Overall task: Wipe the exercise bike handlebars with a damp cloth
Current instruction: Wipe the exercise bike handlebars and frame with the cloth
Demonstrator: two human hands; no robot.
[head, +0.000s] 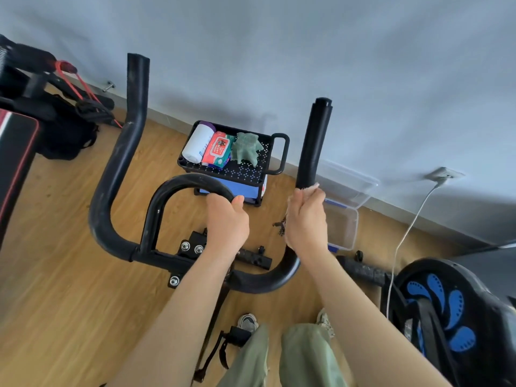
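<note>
The black exercise bike handlebars [111,174] spread across the middle of the view, with two upright outer bars and an inner loop. My left hand [226,222] grips the right side of the inner loop [178,182]. My right hand [305,219] is wrapped around the lower part of the right upright bar [314,141], holding a pale cloth [312,187] against it. Only a small edge of the cloth shows above my fingers; the rest is hidden in my grip.
A small black cart [252,170] beyond the handlebars holds a paper roll [196,143], a pack of wipes [217,149] and a green cloth [247,149]. A clear plastic box [344,219] lies by the wall. A fan [446,311] stands right, a bench [16,152] left.
</note>
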